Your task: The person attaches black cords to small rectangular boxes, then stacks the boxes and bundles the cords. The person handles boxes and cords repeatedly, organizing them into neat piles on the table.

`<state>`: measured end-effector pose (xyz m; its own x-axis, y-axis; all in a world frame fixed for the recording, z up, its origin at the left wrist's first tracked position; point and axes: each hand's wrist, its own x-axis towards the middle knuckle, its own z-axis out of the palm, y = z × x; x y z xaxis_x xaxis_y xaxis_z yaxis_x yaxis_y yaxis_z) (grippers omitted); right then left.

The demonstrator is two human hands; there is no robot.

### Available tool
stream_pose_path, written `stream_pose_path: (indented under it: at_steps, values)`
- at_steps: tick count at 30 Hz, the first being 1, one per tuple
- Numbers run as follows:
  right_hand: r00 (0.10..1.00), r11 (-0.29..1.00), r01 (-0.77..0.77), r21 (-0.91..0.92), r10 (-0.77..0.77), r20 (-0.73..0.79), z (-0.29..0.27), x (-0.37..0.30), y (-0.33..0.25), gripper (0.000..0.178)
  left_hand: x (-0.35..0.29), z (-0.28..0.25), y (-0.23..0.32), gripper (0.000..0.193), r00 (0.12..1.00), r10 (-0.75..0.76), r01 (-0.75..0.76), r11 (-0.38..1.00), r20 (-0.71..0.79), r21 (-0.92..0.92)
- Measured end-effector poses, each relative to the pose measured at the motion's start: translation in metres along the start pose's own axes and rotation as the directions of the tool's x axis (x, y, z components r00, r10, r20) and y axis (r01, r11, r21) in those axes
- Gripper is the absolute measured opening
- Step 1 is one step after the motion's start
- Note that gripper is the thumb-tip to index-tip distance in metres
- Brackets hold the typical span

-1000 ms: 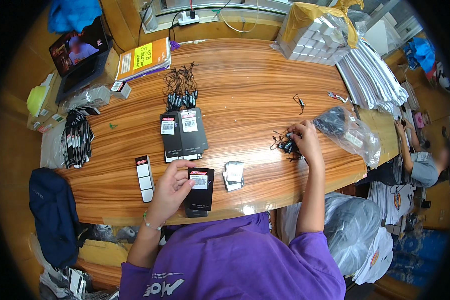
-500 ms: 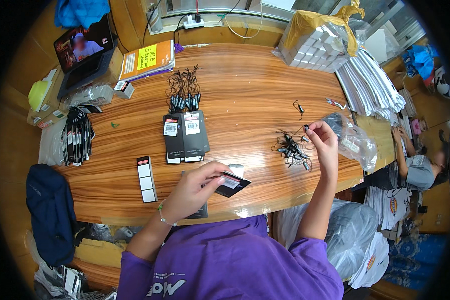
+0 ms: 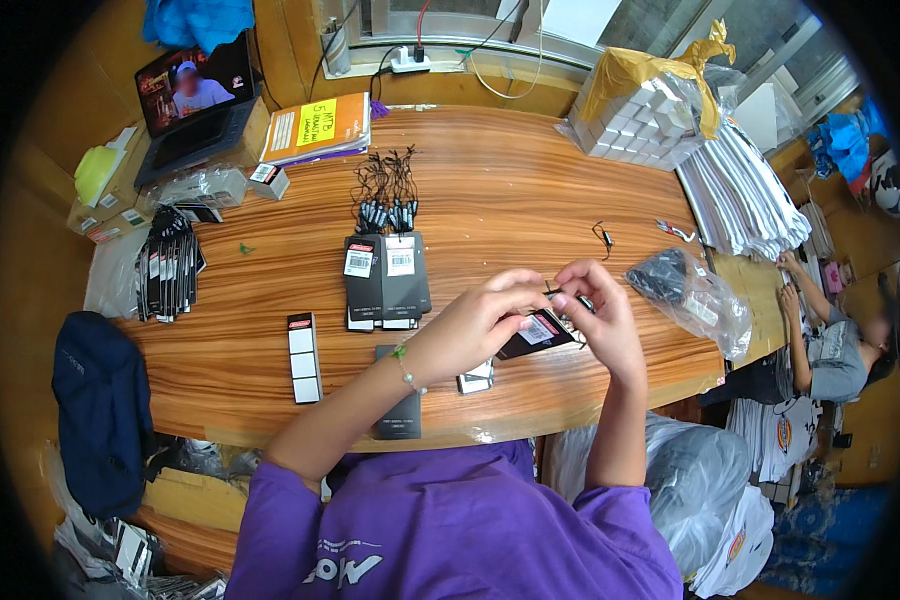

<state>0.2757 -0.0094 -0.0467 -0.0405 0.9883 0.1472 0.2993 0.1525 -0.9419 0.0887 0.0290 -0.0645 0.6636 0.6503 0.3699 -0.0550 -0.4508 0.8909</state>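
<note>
My left hand (image 3: 495, 312) pinches a black hang tag (image 3: 532, 336) with a white barcode sticker, held above the front of the table. Against the tag's upper end, my right hand (image 3: 607, 322) has its fingers closed on a thin black tag string, mostly hidden by the fingers. Behind the hands, the pile of black strings is largely covered. Below the held tag lies a small stack of white stickers (image 3: 477, 378). A dark hang tag (image 3: 398, 416) rests under my left forearm. Finished-looking hang tags (image 3: 385, 285) with strings (image 3: 385, 185) fanned upward lie farther back.
A strip of white labels (image 3: 305, 362) lies left of my forearm. A single string (image 3: 605, 240), small pliers (image 3: 675, 231) and a plastic bag (image 3: 695, 295) are at right. Bundled tags (image 3: 167, 268), a laptop (image 3: 195, 105), a boxed stack (image 3: 635, 115) and paper sheets (image 3: 745, 195) line the edges.
My right hand has brought a string leftward from the pile to the tag. My left hand has moved right and up with the tag, so both hands meet. The view has shifted slightly.
</note>
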Motion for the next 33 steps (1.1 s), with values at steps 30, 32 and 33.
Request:
stream_pose_path:
  at_steps: [30,32,33]
  values:
    - [0.891,0.753,0.315,0.579,-0.024,-0.453,0.025,0.004,-0.009,0.008,-0.028,-0.018,-0.002,0.022,0.938,-0.207,0.116,0.943,-0.277,-0.311]
    - [0.908,0.738,0.299,0.605,-0.025,-0.418,0.027,0.004,-0.012,0.009,-0.027,-0.021,-0.004,0.021,0.917,-0.166,0.059,0.955,-0.362,-0.290]
    - [0.925,0.746,0.275,0.607,-0.032,-0.379,0.027,0.003,-0.008,0.010,-0.027,-0.022,-0.004,0.022,0.906,-0.192,0.077,0.951,-0.378,-0.299]
